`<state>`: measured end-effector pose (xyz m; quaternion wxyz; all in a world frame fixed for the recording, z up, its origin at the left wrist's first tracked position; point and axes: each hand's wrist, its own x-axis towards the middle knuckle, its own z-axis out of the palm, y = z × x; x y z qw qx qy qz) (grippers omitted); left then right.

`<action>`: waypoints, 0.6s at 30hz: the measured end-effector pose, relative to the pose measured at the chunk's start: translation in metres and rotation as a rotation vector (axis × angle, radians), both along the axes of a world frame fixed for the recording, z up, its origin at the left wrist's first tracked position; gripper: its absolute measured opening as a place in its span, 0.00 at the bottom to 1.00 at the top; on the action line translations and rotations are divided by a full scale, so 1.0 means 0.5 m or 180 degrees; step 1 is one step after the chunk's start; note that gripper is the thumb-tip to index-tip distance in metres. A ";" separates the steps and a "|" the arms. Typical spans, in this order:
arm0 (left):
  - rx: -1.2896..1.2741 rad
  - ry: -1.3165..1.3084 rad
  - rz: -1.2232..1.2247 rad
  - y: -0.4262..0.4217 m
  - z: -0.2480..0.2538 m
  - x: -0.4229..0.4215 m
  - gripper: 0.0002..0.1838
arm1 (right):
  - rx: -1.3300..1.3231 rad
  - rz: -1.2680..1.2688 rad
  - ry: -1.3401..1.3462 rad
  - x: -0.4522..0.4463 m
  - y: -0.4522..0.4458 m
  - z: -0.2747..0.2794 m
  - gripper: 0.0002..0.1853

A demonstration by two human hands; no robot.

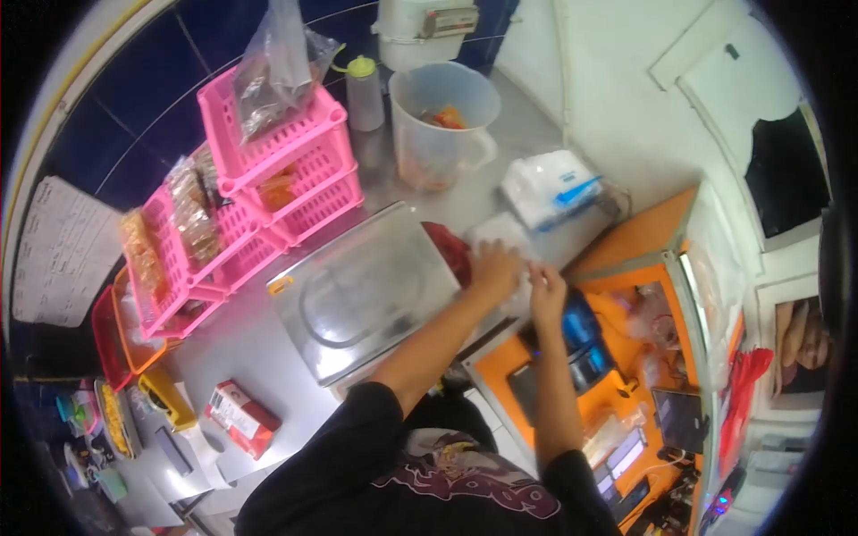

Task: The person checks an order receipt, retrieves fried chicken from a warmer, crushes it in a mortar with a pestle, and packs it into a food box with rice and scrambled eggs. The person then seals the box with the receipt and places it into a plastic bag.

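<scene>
Against dark blue tiles (156, 67), we see a steel counter (523, 129) where the left hand (496, 271) lies over a thin white item (499, 233) near the right edge, as if to steady it, and the right hand (548, 288) curls close by; blur keeps us from telling what either grip pinches. Within easy reach sits a white pack (545, 185) whose blue print we cannot read, nor the written sheet (64, 250) by the tiles.

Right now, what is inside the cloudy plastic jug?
Some orange-red stuff shows through the mouth of the jug, with reddish tints low behind its wall. That cloudy wall hides the rest; I cannot name it.
</scene>
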<state>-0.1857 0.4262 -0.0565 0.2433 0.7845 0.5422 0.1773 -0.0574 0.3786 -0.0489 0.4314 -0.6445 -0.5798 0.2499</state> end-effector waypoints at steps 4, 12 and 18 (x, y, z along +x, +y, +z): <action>-0.0518 0.0662 0.0279 0.019 0.007 0.017 0.32 | 0.0377 -0.0570 0.1422 -0.017 -0.036 0.070 0.13; -0.0475 0.0926 0.0396 -0.057 0.105 0.016 0.32 | 0.0471 -0.0595 0.2122 0.023 -0.054 0.181 0.11; 0.1112 -0.0775 -0.0148 -0.060 0.069 0.032 0.30 | -0.0241 0.0707 0.1432 -0.006 -0.097 0.198 0.12</action>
